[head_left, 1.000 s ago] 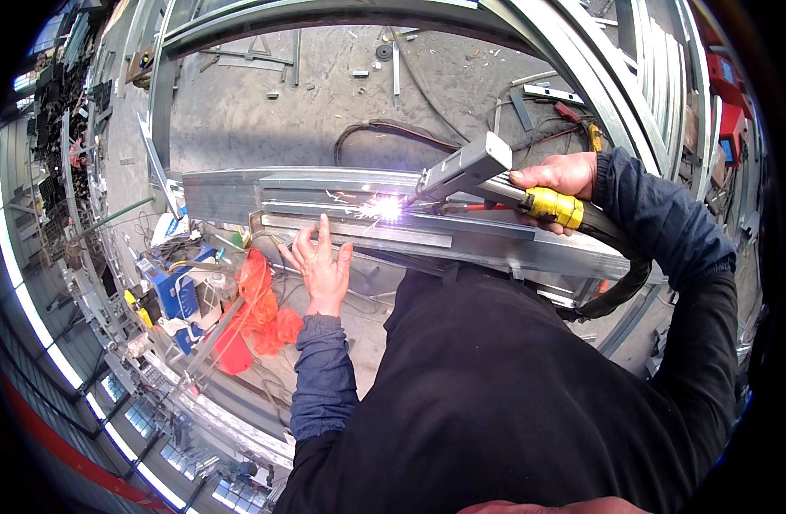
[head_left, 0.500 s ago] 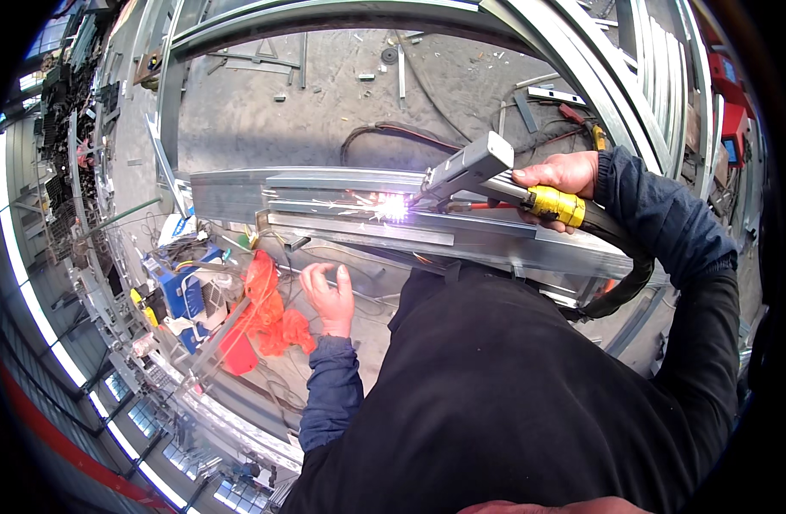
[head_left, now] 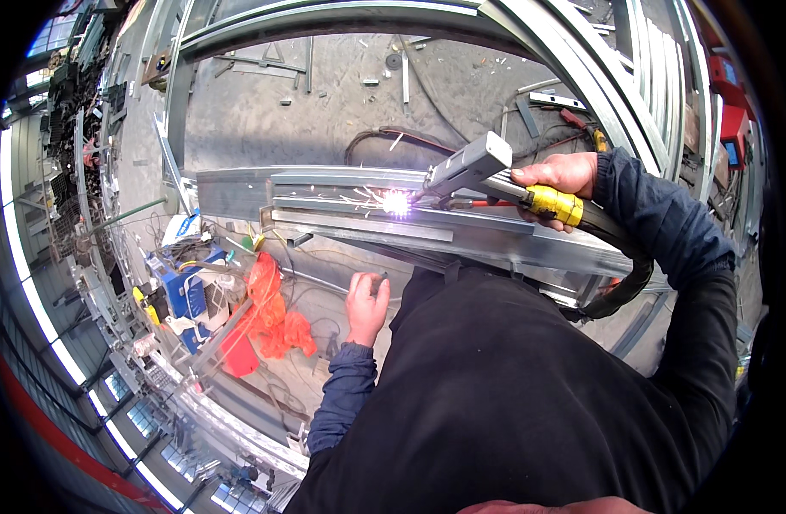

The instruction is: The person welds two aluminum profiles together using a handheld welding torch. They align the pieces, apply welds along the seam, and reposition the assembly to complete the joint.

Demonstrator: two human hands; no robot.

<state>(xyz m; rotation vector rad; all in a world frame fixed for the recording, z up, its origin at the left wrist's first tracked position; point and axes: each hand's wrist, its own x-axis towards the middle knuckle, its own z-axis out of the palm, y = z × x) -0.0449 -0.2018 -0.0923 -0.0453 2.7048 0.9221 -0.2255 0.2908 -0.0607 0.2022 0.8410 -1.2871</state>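
My right hand [head_left: 564,180] is closed around the grip of a welding torch [head_left: 500,184], which has yellow tape [head_left: 556,206] and a thick black cable [head_left: 624,287]. A grey box-shaped piece [head_left: 474,163] covers the upper side of its front end. At the tip, a bright arc [head_left: 397,203] throws sparks onto the long metal profiles [head_left: 324,214] lying lengthwise before me. The glare hides the exact spot of contact. Nearer my body, my left hand [head_left: 367,304] is raised below the profiles, apart from them. Its fingers are loosely bent and spread, and I see nothing held in it.
An orange-red cloth [head_left: 273,313] and a blue box [head_left: 185,291] lie among cables at the left. Beyond the profiles, a large metal frame [head_left: 342,19] curves across the view, with offcuts and a hose [head_left: 384,133] on the floor. Red machines [head_left: 732,137] stand at far right.
My left hand has moved to the right, closer to my body. The arc has shifted slightly to the right along the profiles. My right hand keeps its hold on the torch.
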